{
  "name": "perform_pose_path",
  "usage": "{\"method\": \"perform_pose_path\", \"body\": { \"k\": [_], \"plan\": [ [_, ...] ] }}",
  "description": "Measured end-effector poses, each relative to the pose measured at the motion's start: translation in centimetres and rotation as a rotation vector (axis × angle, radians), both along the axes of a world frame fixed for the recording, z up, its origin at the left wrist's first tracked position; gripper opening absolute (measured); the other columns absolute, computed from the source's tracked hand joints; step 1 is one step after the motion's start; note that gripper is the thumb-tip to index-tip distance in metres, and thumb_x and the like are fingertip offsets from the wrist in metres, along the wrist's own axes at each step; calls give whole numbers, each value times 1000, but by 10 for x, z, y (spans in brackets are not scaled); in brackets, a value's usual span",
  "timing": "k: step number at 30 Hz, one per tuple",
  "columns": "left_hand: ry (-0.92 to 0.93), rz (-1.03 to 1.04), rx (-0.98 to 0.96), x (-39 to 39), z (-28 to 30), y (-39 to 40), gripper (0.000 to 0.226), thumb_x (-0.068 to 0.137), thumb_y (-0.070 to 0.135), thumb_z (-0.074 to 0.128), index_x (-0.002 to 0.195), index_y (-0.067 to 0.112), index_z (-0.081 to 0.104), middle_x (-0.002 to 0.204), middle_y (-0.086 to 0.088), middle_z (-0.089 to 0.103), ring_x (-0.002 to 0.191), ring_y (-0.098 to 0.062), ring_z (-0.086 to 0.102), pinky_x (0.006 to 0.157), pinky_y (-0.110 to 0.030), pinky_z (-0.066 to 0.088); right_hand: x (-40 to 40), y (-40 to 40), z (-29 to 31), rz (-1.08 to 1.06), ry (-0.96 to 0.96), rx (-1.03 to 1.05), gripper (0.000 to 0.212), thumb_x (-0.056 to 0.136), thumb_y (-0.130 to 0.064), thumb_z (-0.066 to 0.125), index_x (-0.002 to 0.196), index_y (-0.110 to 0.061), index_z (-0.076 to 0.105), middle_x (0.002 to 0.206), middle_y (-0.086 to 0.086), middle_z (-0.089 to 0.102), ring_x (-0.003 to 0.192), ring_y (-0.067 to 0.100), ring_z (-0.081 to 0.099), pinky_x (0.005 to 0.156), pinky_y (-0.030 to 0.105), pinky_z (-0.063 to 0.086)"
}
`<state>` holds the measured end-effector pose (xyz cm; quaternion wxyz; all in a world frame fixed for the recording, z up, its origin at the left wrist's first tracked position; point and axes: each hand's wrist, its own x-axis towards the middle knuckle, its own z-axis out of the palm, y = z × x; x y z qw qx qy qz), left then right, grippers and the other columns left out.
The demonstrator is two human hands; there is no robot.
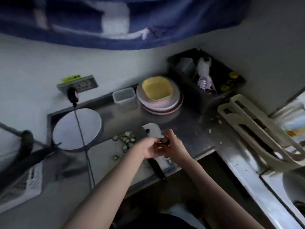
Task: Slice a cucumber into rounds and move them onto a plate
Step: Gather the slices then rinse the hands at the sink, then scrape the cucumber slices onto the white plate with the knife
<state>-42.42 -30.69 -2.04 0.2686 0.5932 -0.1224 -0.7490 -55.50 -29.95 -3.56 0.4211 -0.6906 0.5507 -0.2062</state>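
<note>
Over the right end of the pale cutting board (104, 156), my left hand (148, 149) and my right hand (175, 146) meet, fingers curled. Together they pinch a short dark cucumber piece (165, 140); blur hides the exact grip. Under the hands lies a knife (152, 130) with a white blade, its black handle pointing toward me past the counter edge. Several cucumber rounds (127, 139) lie scattered on the board's far part, and one round (115, 157) sits apart nearer me. A round white plate (66, 129) stands left of the board.
A black cable (82, 138) runs from the wall socket (77, 84) across the plate and board. Behind are a clear container (123, 96), stacked plates with a yellow bowl (158, 90) and a black utensil caddy (206, 80). A dish rack (257, 134) stands right, a white basket (24, 184) left.
</note>
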Motion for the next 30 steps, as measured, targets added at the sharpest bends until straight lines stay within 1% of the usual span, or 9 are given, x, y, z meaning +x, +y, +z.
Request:
{"method": "perform_pose_path", "body": {
  "k": [3,6,9,11,14,18,26,28,30],
  "plan": [
    [-106,125,3,52,-17,20,28,99,5,40,76,1,55,44,-8,61,36,-14,59,38,-22,49,58,1,-10,113,61,5,38,84,-2,56,121,-5,49,116,14,61,103,25,57,73,21,32],
    [-223,260,-40,90,-29,35,19,94,0,49,77,4,56,41,-4,59,33,-12,56,36,-21,47,105,5,-18,182,117,47,41,84,-12,63,123,-7,52,117,17,62,109,33,58,81,29,40],
    [-512,219,-152,119,-45,46,17,85,-1,63,99,7,67,64,-13,68,59,-23,66,48,-23,47,123,11,-28,179,208,60,52,85,-15,61,133,-16,43,124,14,59,114,33,55,88,35,44],
    [-731,140,-240,135,-55,53,21,79,6,72,99,5,69,89,-19,70,83,-31,67,62,-28,49,114,17,-31,18,261,30,46,84,-13,57,127,-17,42,120,14,57,110,36,54,86,39,46],
    [-888,80,-363,145,-64,58,17,76,9,74,91,6,66,92,-13,70,86,-27,65,73,-32,49,92,27,-43,-165,374,74,44,84,-30,61,117,-13,38,119,13,51,110,36,49,88,48,45],
    [-985,-43,-410,151,-74,57,17,76,12,74,91,6,67,90,-9,69,82,-21,62,63,-23,37,76,33,-64,-58,545,212,57,87,-46,56,126,-12,33,129,12,41,122,36,41,94,50,41],
    [-1033,-106,-502,169,-80,61,15,82,29,66,86,15,60,76,4,61,73,-14,59,61,-26,45,80,37,-60,-27,562,4,33,98,-19,40,128,-5,38,126,16,50,116,33,45,93,44,41],
    [-1182,-126,-597,176,-81,61,18,86,31,58,92,15,60,85,2,62,82,-16,60,66,-29,47,75,38,-56,-70,474,-55,36,95,-12,42,130,-8,39,123,16,55,111,32,51,88,44,45],
    [-1228,-196,-670,180,-80,53,32,90,32,54,115,12,58,113,-4,59,108,-19,53,84,-29,43,69,38,-51,-128,397,-104,34,95,-16,43,129,-11,42,119,14,59,106,30,55,81,41,48]
  ]
}}
